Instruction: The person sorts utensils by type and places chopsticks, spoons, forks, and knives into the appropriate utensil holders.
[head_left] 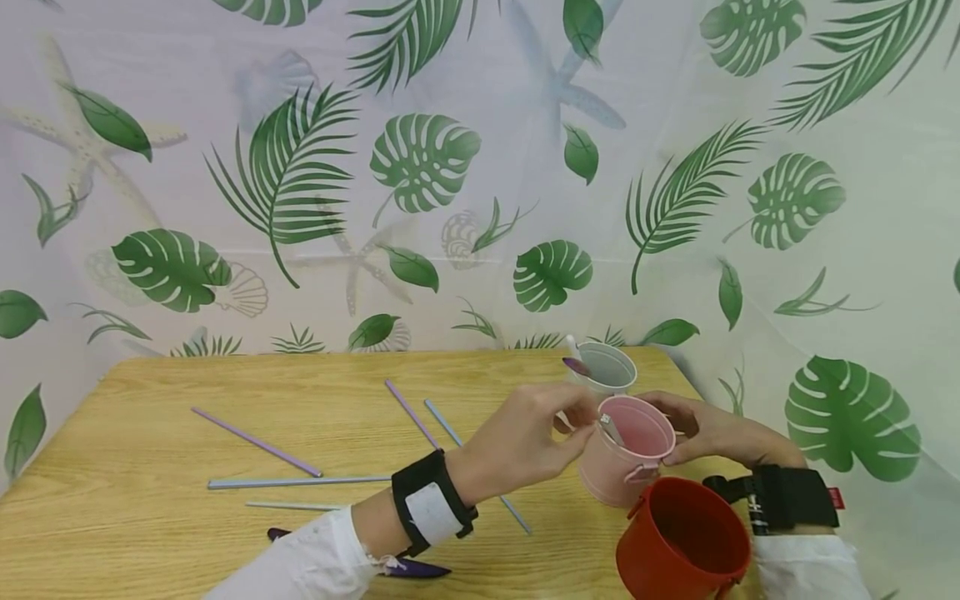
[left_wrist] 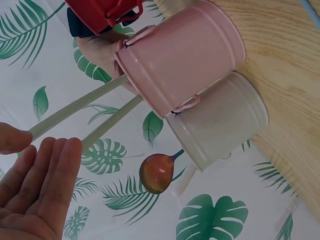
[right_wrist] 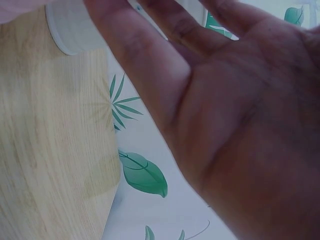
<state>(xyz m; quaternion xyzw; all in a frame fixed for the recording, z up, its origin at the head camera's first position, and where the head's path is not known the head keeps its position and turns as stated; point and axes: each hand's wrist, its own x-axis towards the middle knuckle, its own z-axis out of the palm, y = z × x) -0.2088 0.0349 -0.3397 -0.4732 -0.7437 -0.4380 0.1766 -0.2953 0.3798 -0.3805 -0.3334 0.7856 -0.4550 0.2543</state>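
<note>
In the head view a pink bucket (head_left: 609, 479) stands between my hands. Two pale slim sticks (left_wrist: 80, 105) lean out of its mouth in the left wrist view. My left hand (head_left: 525, 433) is at the rim, thumb and extended fingers at the sticks' upper ends. From the other side, my right hand (head_left: 720, 429) holds the bucket, thumb in front and fingers behind. Just beyond stands a white bucket (left_wrist: 220, 125) with a shiny purple-orange spoon (left_wrist: 156, 174) and a white-handled utensil (head_left: 572, 343) in it. The bucket's bottom inside is hidden.
A red bucket (head_left: 648, 554) stands in front of the pink one, close to my right wrist. Purple sticks (head_left: 255, 440) and blue sticks (head_left: 300, 482) lie across the wooden table (head_left: 150, 533). A dark purple utensil (head_left: 416, 568) is partly under my left forearm. Behind hangs a leaf-patterned cloth (head_left: 465, 292).
</note>
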